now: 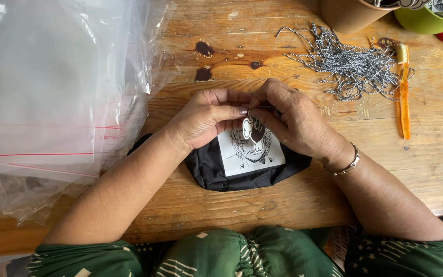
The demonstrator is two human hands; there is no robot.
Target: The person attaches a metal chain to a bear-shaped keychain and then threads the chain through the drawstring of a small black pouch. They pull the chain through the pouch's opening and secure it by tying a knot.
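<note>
From the head camera I take the small black fabric pouch with a white printed drawing panel (247, 164) as my landmark; it lies flat on the worn wooden table (283, 205), just in front of the person's lap. Directly above the pouch's top edge both hands meet. The left hand (206, 120) is pinched shut on a small flat black-and-white charm tag (254, 131), steadying it — I judge so the hole stays put. The right hand (296, 123) is closed narrowly on a thin speckled cord (262, 107) at the tag's top, fingertips close for fine work.

Beyond the pouch and to the right lies a loose heap of black-and-white speckled cords (352, 64) — within easy reach of the right hand. Just right of that heap sits an orange plastic tool (403, 102). Left of the pouch, a stack of clear plastic zip bags (52, 87) covers the table.
</note>
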